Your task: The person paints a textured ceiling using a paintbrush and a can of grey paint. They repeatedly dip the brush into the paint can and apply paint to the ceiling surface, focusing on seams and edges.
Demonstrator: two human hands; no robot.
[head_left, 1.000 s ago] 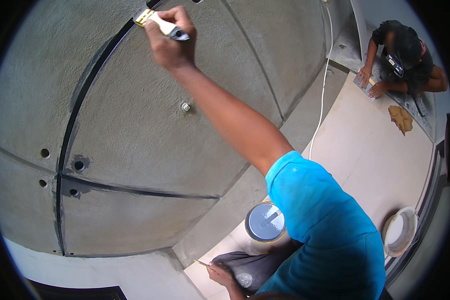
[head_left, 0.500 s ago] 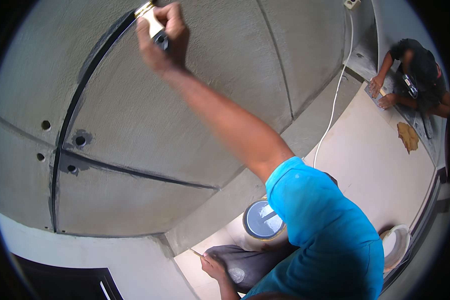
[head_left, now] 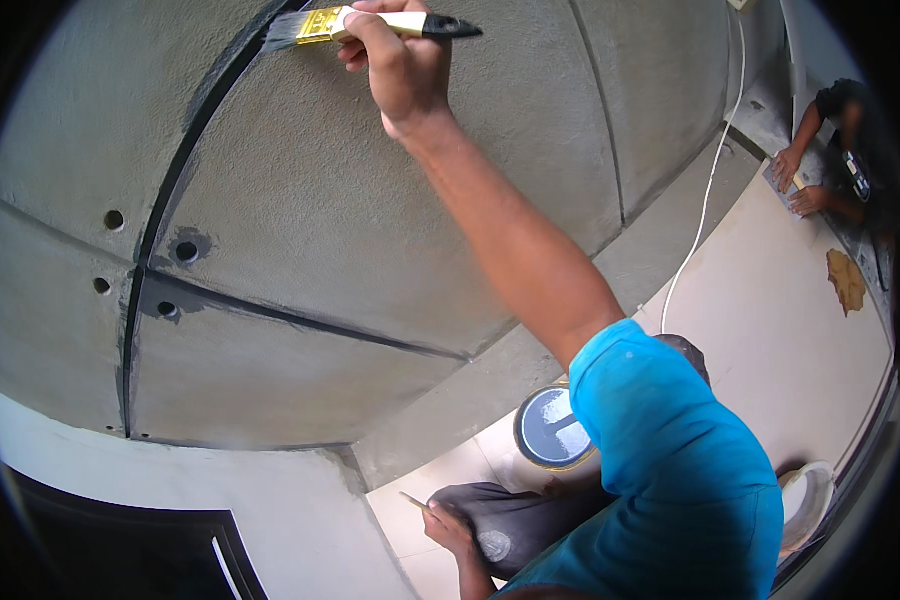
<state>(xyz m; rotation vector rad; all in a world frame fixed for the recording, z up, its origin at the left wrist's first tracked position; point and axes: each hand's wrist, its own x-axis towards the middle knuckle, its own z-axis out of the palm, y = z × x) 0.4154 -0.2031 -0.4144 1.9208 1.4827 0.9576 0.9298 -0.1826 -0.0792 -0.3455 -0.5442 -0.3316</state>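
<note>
One gray cement wall point(head_left: 370, 220) is facing one raised flat paintbrush point(head_left: 320, 24)

Rough in texture, the wall is filling the upper left of the view, and dark grooves point(head_left: 182, 150) are dividing it into panels. Pale floor tiles point(head_left: 760, 310) are spreading to the right, beyond a low cement ledge point(head_left: 450, 405). The person is wearing a bright blue T-shirt point(head_left: 680, 470) and dark gray trousers point(head_left: 540, 520). At the upper right, a co-worker point(head_left: 838, 97) in dark clothing is bending low, both hands resting on a flat gray piece point(head_left: 778, 185). A white cable point(head_left: 708, 195) is running down between ledge and tiles. Beside the trousers, a round pail point(head_left: 560, 466) is holding gray paint point(head_left: 542, 430); at the lower right, a pale bucket point(head_left: 820, 480) is standing partly behind the T-shirt. A ragged brown piece point(head_left: 846, 282) is lying near the co-worker.

The right hand point(head_left: 405, 75) is gripping the paintbrush by its cream handle, the black end pointing right. The bristles are pointing left, their tips at the edge of the long curving groove; whether they are touching it cannot be told. The left hand point(head_left: 452, 528) is staying low beside the trouser knee, fingers closed on a thin stick point(head_left: 413, 500). Small round holes point(head_left: 187, 251) are dotting the wall near the grooves' junction.
</note>
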